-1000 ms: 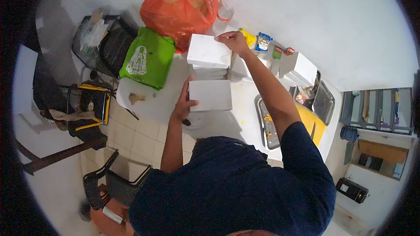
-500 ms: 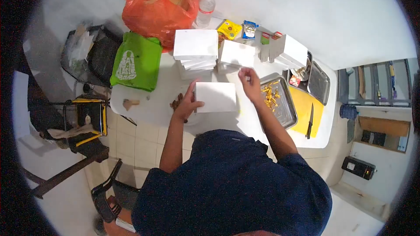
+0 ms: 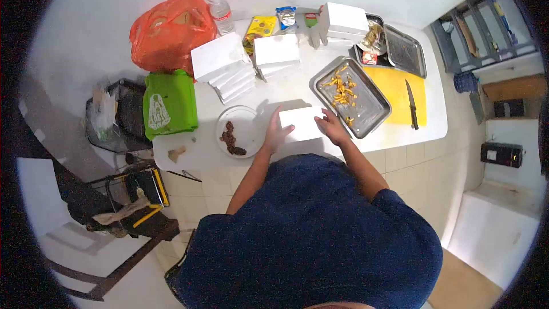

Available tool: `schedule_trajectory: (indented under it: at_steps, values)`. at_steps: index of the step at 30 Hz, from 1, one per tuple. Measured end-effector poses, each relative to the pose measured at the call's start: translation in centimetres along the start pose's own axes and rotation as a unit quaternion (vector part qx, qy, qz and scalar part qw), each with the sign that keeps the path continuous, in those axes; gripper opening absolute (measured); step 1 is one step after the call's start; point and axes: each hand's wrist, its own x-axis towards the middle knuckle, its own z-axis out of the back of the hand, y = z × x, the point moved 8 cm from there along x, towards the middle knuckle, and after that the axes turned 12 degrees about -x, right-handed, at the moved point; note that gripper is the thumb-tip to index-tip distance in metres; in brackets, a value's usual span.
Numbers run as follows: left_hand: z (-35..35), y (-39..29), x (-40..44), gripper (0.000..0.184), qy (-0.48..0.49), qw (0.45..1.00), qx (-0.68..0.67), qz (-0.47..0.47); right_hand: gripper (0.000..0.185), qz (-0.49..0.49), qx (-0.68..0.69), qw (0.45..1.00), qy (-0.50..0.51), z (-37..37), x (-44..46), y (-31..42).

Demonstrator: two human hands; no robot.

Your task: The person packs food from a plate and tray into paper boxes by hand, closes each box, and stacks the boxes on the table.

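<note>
A white box (image 3: pixel 301 124) is held between both hands at the table's near edge. My left hand (image 3: pixel 275 133) grips its left side, thumb on top. On its right side my right hand (image 3: pixel 333 127) has its fingers closed on the corner. Left of the box lies a round plate (image 3: pixel 249 119) with dark brown pieces (image 3: pixel 230 139) on it. To the right is a metal tray (image 3: pixel 367 115) with yellow strips (image 3: pixel 343 90). Behind the box stand a stack of white boxes (image 3: pixel 219 58) and a second, lower stack (image 3: pixel 277 50).
A knife (image 3: pixel 412 106) lies on a yellow board (image 3: pixel 378 81) at the right. More white boxes (image 3: pixel 345 20) and another metal tray (image 3: pixel 405 51) stand at the back right. An orange bag (image 3: pixel 172 33), a bottle (image 3: pixel 222 17) and a green bag (image 3: pixel 182 103) are at the left.
The view has turned rightward. My right hand has come down from the back stack to the held box's right side. My left hand has stayed on the box.
</note>
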Motion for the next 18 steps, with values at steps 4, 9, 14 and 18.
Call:
schedule_trajectory:
  at_steps: [4, 9, 14, 18]
  values:
    - [1.1, 2.0, -0.1, 0.089, -0.023, 0.953, 0.302, 0.019, 0.063, -0.045, 0.012, 0.998, -0.044, 0.9, -0.2, -2.6]
    - [0.4, 3.7, 0.0, 0.1, 0.041, 0.91, 0.407, -0.062, 0.066, -0.036, 0.061, 0.996, -0.047, 1.5, 0.5, -6.0]
    - [-2.0, 5.4, -0.4, 0.13, 0.066, 0.86, 0.503, 0.052, 0.057, -0.024, -0.084, 0.995, -0.052, 2.6, 1.1, -6.8]
    - [-6.2, 3.0, -0.9, 0.134, 0.115, 0.739, 0.664, 0.022, 0.06, 0.071, -0.1, 0.992, -0.023, 3.0, 2.9, -7.3]
